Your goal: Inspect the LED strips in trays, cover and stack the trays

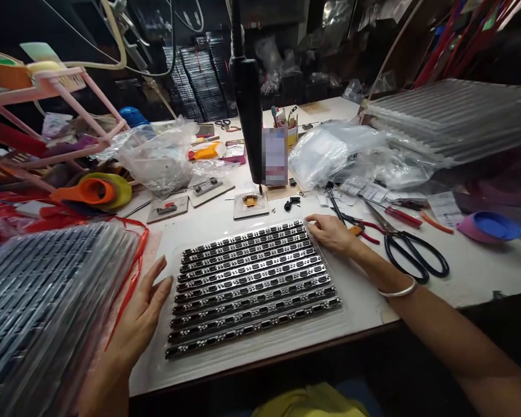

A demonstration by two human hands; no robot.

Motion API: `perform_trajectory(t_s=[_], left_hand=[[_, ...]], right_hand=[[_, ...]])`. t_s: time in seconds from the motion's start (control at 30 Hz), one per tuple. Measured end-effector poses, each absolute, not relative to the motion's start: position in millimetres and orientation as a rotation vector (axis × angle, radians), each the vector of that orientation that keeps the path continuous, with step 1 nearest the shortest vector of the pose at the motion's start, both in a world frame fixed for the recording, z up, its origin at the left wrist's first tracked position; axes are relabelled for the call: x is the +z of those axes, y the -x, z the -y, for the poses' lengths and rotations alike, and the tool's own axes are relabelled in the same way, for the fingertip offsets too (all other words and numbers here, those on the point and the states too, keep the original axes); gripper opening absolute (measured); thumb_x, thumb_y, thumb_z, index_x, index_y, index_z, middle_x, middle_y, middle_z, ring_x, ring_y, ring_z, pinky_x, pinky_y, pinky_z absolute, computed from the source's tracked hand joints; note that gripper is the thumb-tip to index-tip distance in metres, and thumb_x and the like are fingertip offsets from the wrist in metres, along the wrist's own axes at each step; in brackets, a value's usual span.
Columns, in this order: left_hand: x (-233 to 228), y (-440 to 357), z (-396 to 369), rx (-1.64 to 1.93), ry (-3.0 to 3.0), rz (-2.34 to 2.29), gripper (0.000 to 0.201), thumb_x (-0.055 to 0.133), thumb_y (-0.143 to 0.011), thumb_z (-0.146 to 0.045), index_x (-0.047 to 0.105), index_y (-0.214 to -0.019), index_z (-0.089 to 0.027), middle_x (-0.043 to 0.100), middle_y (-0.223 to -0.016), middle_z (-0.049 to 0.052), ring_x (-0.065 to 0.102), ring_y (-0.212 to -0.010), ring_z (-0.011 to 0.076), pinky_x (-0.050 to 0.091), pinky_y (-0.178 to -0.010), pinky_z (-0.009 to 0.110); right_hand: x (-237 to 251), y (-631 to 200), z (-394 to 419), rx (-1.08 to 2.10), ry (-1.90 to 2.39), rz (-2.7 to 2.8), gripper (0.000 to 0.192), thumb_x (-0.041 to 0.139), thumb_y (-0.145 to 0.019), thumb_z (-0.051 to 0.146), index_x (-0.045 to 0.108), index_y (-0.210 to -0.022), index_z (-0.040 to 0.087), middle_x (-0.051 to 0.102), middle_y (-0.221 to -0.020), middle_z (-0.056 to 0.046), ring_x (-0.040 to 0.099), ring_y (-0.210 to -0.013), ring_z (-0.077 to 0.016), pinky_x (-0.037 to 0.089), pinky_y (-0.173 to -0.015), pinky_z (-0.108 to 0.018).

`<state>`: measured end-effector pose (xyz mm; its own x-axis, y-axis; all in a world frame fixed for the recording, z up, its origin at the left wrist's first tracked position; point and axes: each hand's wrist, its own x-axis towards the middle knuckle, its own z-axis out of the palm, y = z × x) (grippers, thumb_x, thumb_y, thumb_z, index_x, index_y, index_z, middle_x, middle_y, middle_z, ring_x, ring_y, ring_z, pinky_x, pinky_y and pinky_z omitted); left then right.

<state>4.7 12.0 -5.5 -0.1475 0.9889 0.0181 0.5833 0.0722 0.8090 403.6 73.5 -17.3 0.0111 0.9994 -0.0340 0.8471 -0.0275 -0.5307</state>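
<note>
connector tray, left fingers spread, right fingers at corner, grip unclear, labels illegible

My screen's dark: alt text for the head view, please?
A clear tray of connectors in neat rows lies on a white worktable, left hand beside its left edge, right hand at its far right corner. A black driver tool hangs beyond it; scissors lie to the right, stacked trays to the left.

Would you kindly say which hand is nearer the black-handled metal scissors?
Right. The right hand lies left of the scissors, apart from them; the left hand is farther left.
</note>
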Motion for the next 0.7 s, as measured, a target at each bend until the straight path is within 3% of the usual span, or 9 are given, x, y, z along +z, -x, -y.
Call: perform_trajectory(t_s=[0.07, 0.13, 0.23, 0.37, 0.53, 0.7], left_hand=[[-4.4, -2.9, 9.0, 0.935, -1.533, -1.821, 0.063, 0.054, -0.08, -0.059, 0.044, -0.137, -0.033, 0.044, -0.144, 0.001, 0.046, -0.127, 0.0266, 0.03, -0.112, 0.044], [-5.9, -0.2, 31.4, 0.97, -1.425, -1.824, 0.06, 0.055, -0.081, -0.058, 0.045, -0.135, -0.034, 0.045, -0.143, 0.001, 0.055, -0.117, 0.0255, 0.039, -0.106, 0.042], [-10.2, 2.8, 61.9, 1.08, -1.243, -1.795, 0.057, 0.056, -0.082, -0.054, 0.048, -0.133, -0.032, 0.051, -0.138, 0.003, 0.064, -0.093, 0.0179, 0.053, -0.082, 0.029], [-10.4, 2.8, 88.9, 1.21, -1.05, -1.718, 0.055, 0.062, -0.081, -0.047, 0.052, -0.13, -0.025, 0.059, -0.128, 0.008, 0.059, -0.072, 0.0095, 0.05, -0.065, 0.022], [3.1, 10.7, 98.7, 1.546, -0.764, -1.618, 0.055, 0.067, -0.077, -0.042, 0.055, -0.125, -0.019, 0.062, -0.122, 0.012, 0.065, -0.09, 0.0168, 0.051, -0.077, 0.029], [21.4, 16.2, 108.1, 1.82, -0.633, -1.494, 0.049, 0.055, -0.083, -0.052, 0.058, -0.119, -0.02, 0.063, -0.123, 0.012, 0.061, -0.11, 0.0228, 0.048, -0.094, 0.038]], right_hand=[[-13.6, -407.5, -73.1, 0.536, 1.957, 1.885, 0.036, 0.044, -0.089, 0.031, 0.067, -0.111, 0.014, 0.07, -0.101, -0.011, 0.062, -0.096, -0.0229, 0.043, -0.082, -0.029], [-9.3, -410.8, -72.6, 0.509, 1.987, 1.855, 0.038, 0.042, -0.09, 0.031, 0.065, -0.114, 0.013, 0.07, -0.098, -0.011, 0.063, -0.095, -0.0227, 0.044, -0.082, -0.03], [-4.5, -411.4, -70.2, 0.543, 1.998, 1.833, 0.039, 0.04, -0.091, 0.029, 0.063, -0.117, 0.012, 0.071, -0.082, -0.008, 0.065, -0.077, -0.0194, 0.046, -0.074, -0.029], [-5.3, -406.5, -65.8, 0.673, 1.975, 1.813, 0.039, 0.04, -0.091, 0.022, 0.059, -0.123, 0.01, 0.069, -0.083, -0.009, 0.061, -0.059, -0.0139, 0.045, -0.067, -0.027], [-12.2, -402.0, -67.5, 0.656, 2.045, 1.858, 0.041, 0.046, -0.09, 0.024, 0.056, -0.128, 0.012, 0.069, -0.082, -0.01, 0.059, -0.058, -0.0162, 0.041, -0.065, -0.031], [-21.8, -406.1, -71.9, 0.568, 2.057, 1.904, 0.042, 0.05, -0.086, 0.03, 0.057, -0.126, 0.018, 0.069, -0.101, -0.014, 0.058, -0.062, -0.0188, 0.04, -0.066, -0.033]])
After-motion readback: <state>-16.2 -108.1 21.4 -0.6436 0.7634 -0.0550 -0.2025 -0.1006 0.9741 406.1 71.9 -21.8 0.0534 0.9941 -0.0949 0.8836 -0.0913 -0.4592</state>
